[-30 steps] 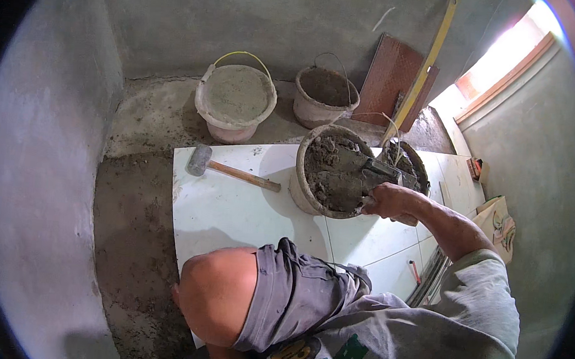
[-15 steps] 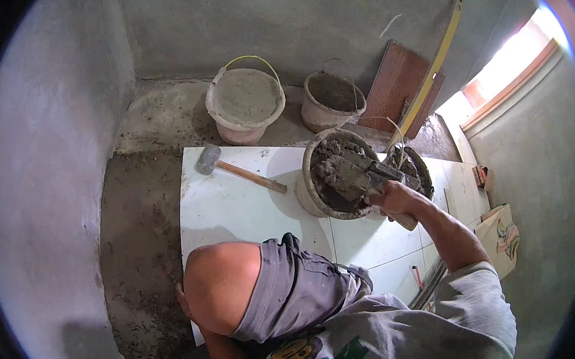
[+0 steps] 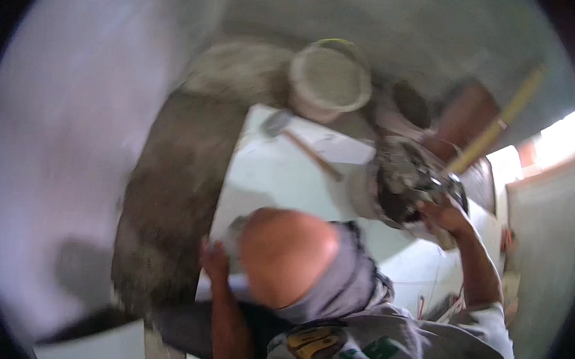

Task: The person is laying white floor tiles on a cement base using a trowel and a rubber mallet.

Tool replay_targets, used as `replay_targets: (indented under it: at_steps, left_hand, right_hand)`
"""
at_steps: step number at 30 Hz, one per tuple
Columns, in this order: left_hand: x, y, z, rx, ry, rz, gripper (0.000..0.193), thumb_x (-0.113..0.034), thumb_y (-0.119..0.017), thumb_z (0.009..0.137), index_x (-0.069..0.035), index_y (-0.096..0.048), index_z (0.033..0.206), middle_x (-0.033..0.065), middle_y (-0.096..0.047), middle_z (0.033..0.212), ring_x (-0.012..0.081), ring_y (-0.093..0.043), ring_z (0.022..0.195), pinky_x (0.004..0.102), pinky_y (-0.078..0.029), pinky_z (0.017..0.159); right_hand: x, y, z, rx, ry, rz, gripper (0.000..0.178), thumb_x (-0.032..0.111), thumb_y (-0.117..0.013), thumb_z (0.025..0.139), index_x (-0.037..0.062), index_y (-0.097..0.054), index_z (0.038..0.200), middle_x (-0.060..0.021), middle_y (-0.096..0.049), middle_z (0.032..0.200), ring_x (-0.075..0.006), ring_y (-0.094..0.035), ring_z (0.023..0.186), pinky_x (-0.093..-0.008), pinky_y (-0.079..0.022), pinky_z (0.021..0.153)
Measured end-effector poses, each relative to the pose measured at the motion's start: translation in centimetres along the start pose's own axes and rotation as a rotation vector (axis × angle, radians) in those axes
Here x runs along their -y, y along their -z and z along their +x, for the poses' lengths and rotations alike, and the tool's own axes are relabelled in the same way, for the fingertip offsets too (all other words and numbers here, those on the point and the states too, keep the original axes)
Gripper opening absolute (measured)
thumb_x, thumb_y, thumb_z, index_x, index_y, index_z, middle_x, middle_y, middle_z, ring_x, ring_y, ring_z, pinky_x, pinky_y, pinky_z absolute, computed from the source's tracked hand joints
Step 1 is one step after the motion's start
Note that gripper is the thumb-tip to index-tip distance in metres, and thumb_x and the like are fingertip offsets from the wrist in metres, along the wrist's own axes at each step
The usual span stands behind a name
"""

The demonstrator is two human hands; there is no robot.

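My right hand [image 3: 448, 216] is closed around the handle of a trowel [image 3: 443, 239], whose mortar-smeared blade lies over the dark wet mortar in a pale bucket [image 3: 364, 191]. That bucket stands on white tiles [image 3: 287, 189] to the right of my bent knee. My left hand [image 3: 215, 259] is low beside the knee, by the tiles' left edge; motion smears its fingers. A blurred grey patch [image 3: 237, 228] shows between it and the knee, too unclear to name. Farther off on the tiles lies a mallet [image 3: 315, 156] with a grey head and wooden handle.
Behind the tiles stands a bucket [image 3: 307, 102] of pale grey mortar. A darker bucket [image 3: 407, 104], a brown board [image 3: 466, 118] and a long yellow level [image 3: 494, 131] are at the back right. Rough bare floor [image 3: 175, 186] runs between the tiles and the left wall [image 3: 72, 146].
The whole view has swung left, so things sit farther right and blur. My left hand, mostly hidden behind the knee before, now shows beside it. My right hand still grips the trowel.
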State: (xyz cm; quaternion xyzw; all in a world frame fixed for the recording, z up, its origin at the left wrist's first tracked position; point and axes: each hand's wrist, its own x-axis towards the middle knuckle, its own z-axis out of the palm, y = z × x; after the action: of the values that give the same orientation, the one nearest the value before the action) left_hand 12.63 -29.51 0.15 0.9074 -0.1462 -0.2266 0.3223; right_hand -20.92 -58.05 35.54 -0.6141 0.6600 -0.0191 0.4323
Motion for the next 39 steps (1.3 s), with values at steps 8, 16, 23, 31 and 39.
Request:
replay_targets:
  at_steps: [8,16,23,31,39]
  left_hand:
    - [-4.4,3.6,-1.7,-0.067,0.118,-0.023,0.052,-0.03,-0.056,0.085,-0.002,-0.046,0.127,0.0203,-0.049,0.126,0.0351,-0.046,0.119,0.0547,-0.026,0.103]
    - [-4.6,3.6,-2.8,-0.025,0.095,-0.064,0.047,-0.025,-0.055,0.087,-0.002,-0.046,0.127,0.0206,-0.049,0.127,0.0373,-0.045,0.119,0.0476,-0.028,0.105]
    - [-3.4,4.7,-3.3,-0.094,0.111,-0.073,0.043,-0.026,-0.054,0.089,-0.002,-0.049,0.124,0.0218,-0.053,0.122,0.0384,-0.048,0.116,0.0444,-0.035,0.101]
    - [-3.4,3.7,-1.7,-0.153,0.035,0.007,0.035,-0.026,-0.053,0.091,-0.002,-0.056,0.116,0.0227,-0.057,0.112,0.0397,-0.053,0.103,0.0469,-0.04,0.091]
    - [-3.5,3.2,-1.6,-0.143,0.177,0.164,0.038,-0.03,-0.05,0.091,-0.001,-0.058,0.115,0.0234,-0.057,0.11,0.0403,-0.051,0.108,0.0495,-0.036,0.096]
  right_hand:
    - [10.0,-9.0,8.0,0.525,0.266,-0.257,0.029,0.023,-0.068,0.081,0.0013,-0.058,0.098,-0.0026,-0.058,0.07,-0.0101,-0.055,0.059,-0.0253,-0.046,0.052]
    - [19.2,-26.6,18.5,0.789,0.929,-0.886,0.045,0.039,-0.067,0.078,0.0019,-0.059,0.102,-0.017,-0.063,0.079,-0.0319,-0.06,0.08,-0.0406,-0.046,0.074]
    - [21.5,-36.8,21.9,0.771,1.315,-0.99,0.039,0.034,-0.068,0.077,0.0066,-0.055,0.102,-0.0192,-0.061,0.084,-0.0384,-0.059,0.085,-0.0473,-0.045,0.073]
    - [22.6,-37.1,22.6,0.659,1.413,-1.12,0.037,0.032,-0.067,0.078,0.0078,-0.053,0.102,-0.016,-0.061,0.096,-0.0362,-0.059,0.092,-0.0474,-0.046,0.076]
    - [21.5,-37.5,23.1,0.582,1.433,-1.032,0.035,0.031,-0.066,0.077,0.0081,-0.054,0.102,-0.0174,-0.061,0.093,-0.0358,-0.06,0.09,-0.0472,-0.047,0.076]
